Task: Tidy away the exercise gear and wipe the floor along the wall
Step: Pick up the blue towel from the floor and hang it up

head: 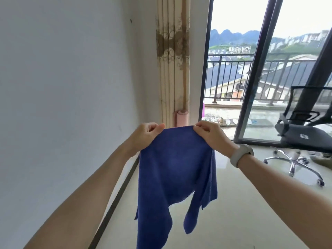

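Both grips pinched tight on the cloth (177, 169) top edge, left hand (145, 135) and right hand (211, 136) level, cloth hanging to 6 o'clock; wall-side floor (143, 203) strip at 7, left hand nearer.

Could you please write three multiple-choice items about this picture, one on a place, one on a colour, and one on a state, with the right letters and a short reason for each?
1. Where does the rolled pink mat stand?
A. Beside the office chair
B. In the corner, at the foot of the curtain
C. Out on the balcony

2. What colour is the cloth?
A. Blue
B. Green
C. White

3. How is the cloth held?
A. Crumpled in one hand
B. Lying flat on the floor
C. Pinched at its top edge by both hands, hanging down

Answers:
1 B: the mat stands upright against the curtain in the wall corner.
2 A: the fabric is plainly blue.
3 C: the left hand and the right hand each pinch a top corner.
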Demonstrator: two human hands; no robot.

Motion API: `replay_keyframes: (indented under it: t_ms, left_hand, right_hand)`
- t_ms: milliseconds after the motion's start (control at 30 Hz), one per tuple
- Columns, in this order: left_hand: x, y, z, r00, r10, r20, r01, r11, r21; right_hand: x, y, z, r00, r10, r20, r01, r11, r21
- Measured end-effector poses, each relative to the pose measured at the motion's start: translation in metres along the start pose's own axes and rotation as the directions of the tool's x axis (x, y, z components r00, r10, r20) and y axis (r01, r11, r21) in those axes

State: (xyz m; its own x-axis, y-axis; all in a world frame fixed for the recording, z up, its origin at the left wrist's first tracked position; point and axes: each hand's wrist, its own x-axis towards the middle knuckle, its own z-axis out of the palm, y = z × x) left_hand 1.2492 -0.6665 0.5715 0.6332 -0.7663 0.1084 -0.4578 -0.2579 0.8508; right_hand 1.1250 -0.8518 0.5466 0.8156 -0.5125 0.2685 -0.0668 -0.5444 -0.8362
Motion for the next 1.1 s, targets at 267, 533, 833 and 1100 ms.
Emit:
replay_keyframes:
  t_ms: [267,533,833,1100]
  left_hand:
    - [0.244,-0.008,-0.046,0.997,0.012,-0.076,-0.011,1.000,0.012]
    - [0.481,-0.044,-0.117,0.949,0.183,-0.257,-0.152,0.979,0.134]
    - [0.718,-0.051,-0.249,0.985,0.160,-0.066,-0.131,0.939,0.319]
    - [0.901,-0.081,-0.319,0.914,0.266,-0.306,-0.054,0.827,0.559]
  right_hand:
    - [0.266,0.058,-0.007,0.997,-0.040,0.059,0.044,0.997,-0.070]
    - [0.491,0.063,0.038,0.967,-0.217,0.131,0.221,0.975,-0.018]
    - [0.780,0.050,0.050,0.940,-0.338,-0.038,0.338,0.941,-0.007]
    - [1.001,0.061,0.075,0.833,-0.535,-0.144,0.538,0.843,-0.020]
